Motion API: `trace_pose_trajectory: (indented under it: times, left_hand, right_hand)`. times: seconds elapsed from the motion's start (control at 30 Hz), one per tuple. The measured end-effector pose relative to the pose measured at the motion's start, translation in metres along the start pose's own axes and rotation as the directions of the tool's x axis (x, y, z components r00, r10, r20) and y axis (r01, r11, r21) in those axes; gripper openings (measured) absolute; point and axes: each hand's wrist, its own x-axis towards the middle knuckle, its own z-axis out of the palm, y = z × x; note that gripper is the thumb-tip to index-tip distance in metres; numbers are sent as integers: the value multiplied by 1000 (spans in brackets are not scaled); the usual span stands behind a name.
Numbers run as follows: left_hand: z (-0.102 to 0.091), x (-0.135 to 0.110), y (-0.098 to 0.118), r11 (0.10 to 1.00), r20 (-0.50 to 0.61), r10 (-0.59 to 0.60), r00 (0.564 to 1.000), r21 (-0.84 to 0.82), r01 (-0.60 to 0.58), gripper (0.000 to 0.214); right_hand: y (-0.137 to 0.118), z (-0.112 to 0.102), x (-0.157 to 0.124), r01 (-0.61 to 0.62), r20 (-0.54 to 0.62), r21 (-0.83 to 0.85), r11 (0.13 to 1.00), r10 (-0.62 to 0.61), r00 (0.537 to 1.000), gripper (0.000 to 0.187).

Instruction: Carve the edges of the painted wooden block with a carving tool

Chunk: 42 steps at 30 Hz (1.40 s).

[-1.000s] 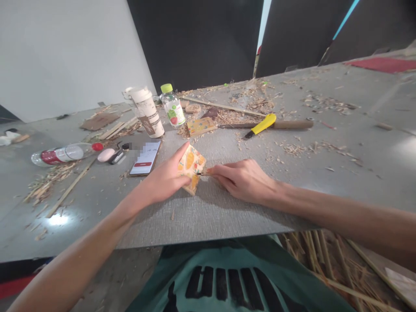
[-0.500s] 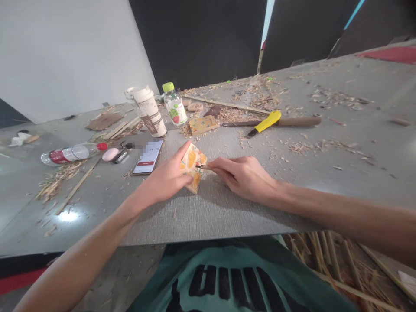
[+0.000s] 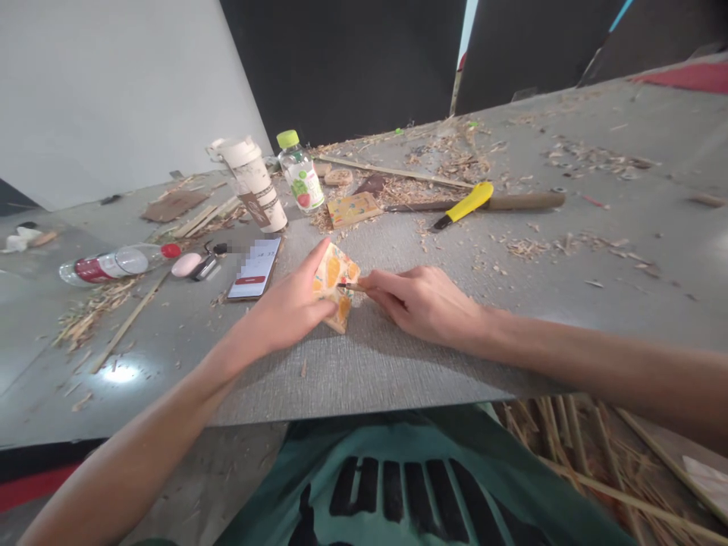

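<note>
A: Your orange-patterned block [image 3: 334,271] sits at the centre of this clock, clamped in your left hand [image 3: 293,307] at 8 o'clock, thumb over its face. Whether it rests on the table [image 3: 409,375], I can't tell.

B: Your right hand [image 3: 426,303], at 3 o'clock, has its fingers pinched round a slim tool [image 3: 353,287]. The dark tip is over the pattern; contact is too small to judge.

A: What might catch you out?

B: A slip, I'd say. If your left grip lets the block twist, the tip could skid towards your thumb, close by at 7 o'clock.

A: Further out, you have a second patterned piece [image 3: 353,210] at 12, a green-capped bottle [image 3: 301,178] at 11 and a phone [image 3: 255,267] at 9.

B: At 2, a yellow cutter [image 3: 471,203] overlaps a long knife [image 3: 526,201]. Its dark end points in towards your block, so reaching out without looking could bring your right hand against it.
</note>
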Motion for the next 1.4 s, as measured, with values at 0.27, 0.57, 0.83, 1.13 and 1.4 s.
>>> trace_pose_trajectory:
  times: [0.27,0.57,0.83,1.13,1.4]
  left_hand:
    - [-2,-1,4,1000,17,-18,1000,-18,18,101]
    - [-2,-4,7,1000,14,-6,1000,-20,6,103]
    - [-1,-6,6,999,15,-16,1000,-50,17,101]
    - [-2,-5,3,999,3,-12,1000,-48,12,102]
    - [0,-5,3,998,3,-3,1000,-58,3,100]
  right_hand:
    - [1,-3,0,-12,-17,77,997,13,1000,43]
    - [0,-2,0,-8,7,41,999,7,1000,48]
    - [-1,-4,1,-36,-5,104,994,37,999,42]
    - [-3,-5,-1,-1,104,80,997,-7,995,41]
    - [-3,-5,3,-27,11,146,989,26,1000,39]
